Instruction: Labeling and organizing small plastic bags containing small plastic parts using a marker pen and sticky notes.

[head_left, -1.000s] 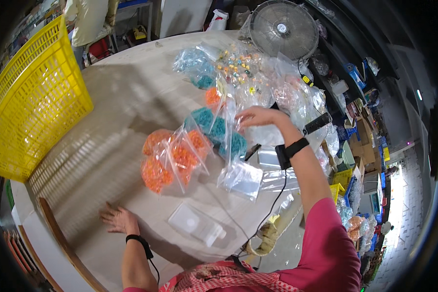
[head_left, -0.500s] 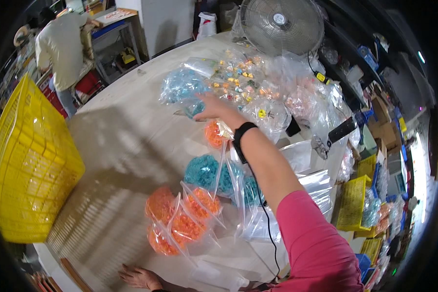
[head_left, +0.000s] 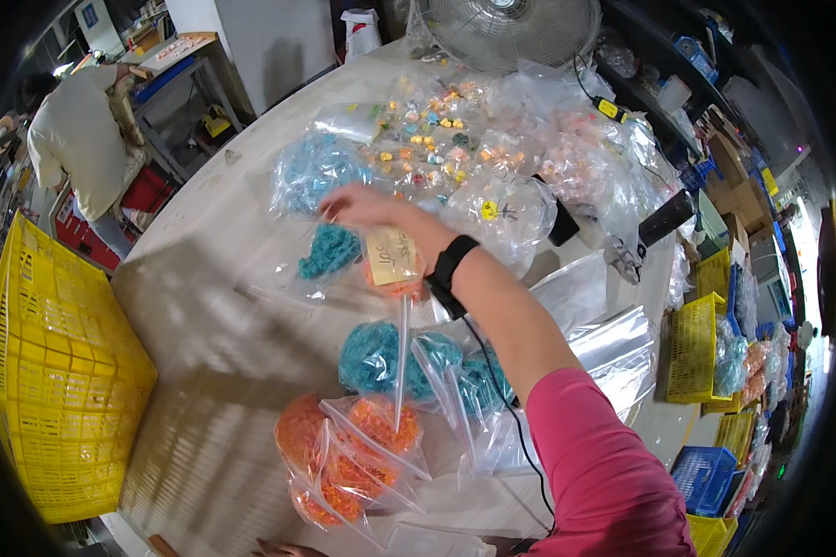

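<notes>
Because blur softens the fingers of the right hand (head_left: pixel 358 206), I cannot tell whether its grip is empty or closed on plastic. It sits at the near edge of a clear bag of pale blue pieces (head_left: pixel 318 176), which lies beyond it and to the left; contact is unclear. Just on the person's side of the fingers, slightly left, lies a small teal bag (head_left: pixel 330 249), its filling longest on a slant from lower left to upper right. A yellow paper note (head_left: pixel 392 256) covers much of a small orange bag (head_left: pixel 398 289), close to the wrist. The right hand is clearly the nearer one to all three bags; the left hand (head_left: pixel 286 550) barely shows at the lower edge, well apart, and its grip cannot be read.

Farther out on the bench (head_left: pixel 214 316), a teal bag cluster (head_left: pixel 372 357) lies nearer the person, with bulging orange bags (head_left: pixel 344 464) nearer again. Flat clear bags (head_left: pixel 613 357) are spread right of the forearm, bags of mixed coloured pieces (head_left: pixel 437 139) lie beyond the hand, and a tall yellow basket (head_left: pixel 70 381) stands at the left.
</notes>
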`<state>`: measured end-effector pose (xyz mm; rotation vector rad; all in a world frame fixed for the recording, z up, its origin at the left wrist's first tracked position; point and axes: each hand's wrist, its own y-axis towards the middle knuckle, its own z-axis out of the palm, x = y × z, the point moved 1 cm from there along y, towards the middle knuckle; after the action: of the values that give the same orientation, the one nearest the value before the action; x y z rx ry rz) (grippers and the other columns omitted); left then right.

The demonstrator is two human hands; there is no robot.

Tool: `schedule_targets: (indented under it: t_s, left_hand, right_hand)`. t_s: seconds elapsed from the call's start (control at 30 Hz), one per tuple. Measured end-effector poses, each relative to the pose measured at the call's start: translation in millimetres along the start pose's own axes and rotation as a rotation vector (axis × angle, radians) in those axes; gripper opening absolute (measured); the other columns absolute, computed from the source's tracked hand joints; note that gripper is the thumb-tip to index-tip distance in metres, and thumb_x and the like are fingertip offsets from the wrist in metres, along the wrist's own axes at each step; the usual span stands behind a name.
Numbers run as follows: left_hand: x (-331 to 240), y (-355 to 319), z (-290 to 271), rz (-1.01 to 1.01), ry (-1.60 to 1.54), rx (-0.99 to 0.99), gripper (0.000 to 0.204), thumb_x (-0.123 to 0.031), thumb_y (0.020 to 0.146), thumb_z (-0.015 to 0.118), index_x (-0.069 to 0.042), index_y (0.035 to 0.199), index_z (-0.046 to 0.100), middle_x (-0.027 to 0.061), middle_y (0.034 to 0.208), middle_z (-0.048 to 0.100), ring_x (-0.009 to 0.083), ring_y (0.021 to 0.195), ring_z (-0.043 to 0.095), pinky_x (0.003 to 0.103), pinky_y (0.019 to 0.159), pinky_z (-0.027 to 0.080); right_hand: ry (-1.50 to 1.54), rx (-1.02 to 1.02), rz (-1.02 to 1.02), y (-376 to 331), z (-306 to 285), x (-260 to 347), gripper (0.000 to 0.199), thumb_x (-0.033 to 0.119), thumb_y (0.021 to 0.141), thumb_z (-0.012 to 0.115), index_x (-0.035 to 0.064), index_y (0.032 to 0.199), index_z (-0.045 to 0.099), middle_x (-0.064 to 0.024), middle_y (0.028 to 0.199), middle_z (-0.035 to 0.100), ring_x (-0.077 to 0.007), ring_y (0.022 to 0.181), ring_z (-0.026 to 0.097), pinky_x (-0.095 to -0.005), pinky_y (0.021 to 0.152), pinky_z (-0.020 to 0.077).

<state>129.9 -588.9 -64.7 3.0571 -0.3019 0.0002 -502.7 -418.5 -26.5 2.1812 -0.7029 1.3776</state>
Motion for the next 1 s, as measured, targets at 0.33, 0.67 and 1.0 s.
schedule_targets:
  t_s: [0.33,0.67,1.0]
  left_hand:
    - [18,5,25,0.088,0.077,-0.096,0.045,-0.034,0.098,0.034,-0.019,0.14,0.039,0.0177,0.144,0.036,0.0406,0.128,0.036,0.056,0.103,0.03]
    - [13,4,18,0.017,-0.059,-0.072,0.042,-0.034,0.098,0.034,-0.02,0.137,0.044,0.0145,0.144,0.036,0.0376,0.128,0.037,0.055,0.102,0.03]
    - [6,3,11,0.033,0.021,-0.041,0.041,-0.032,0.097,0.036,-0.019,0.135,0.045,0.0157,0.145,0.034,0.0405,0.129,0.034,0.057,0.103,0.029]
  right_hand:
    - [-0.795,-0.476,0.247,-55,-49,-87,0.037,0.017,0.068,0.07,0.0138,0.105,0.067,-0.013,0.098,0.066,-0.029,0.095,0.064,-0.0382,0.082,0.0503]
    - [-0.45,-0.587,0.418,-59,-62,-78,0.021,0.02,0.083,0.059,0.0094,0.1,0.066,-0.0098,0.093,0.066,-0.0205,0.087,0.063,-0.0383,0.072,0.0501]
    - [0.029,-1.469,0.096,-71,-125,-138,0.032,-0.007,0.083,0.039,0.0057,0.105,0.059,-0.0065,0.075,0.057,-0.0133,0.06,0.055,-0.0246,0.05,0.0465]
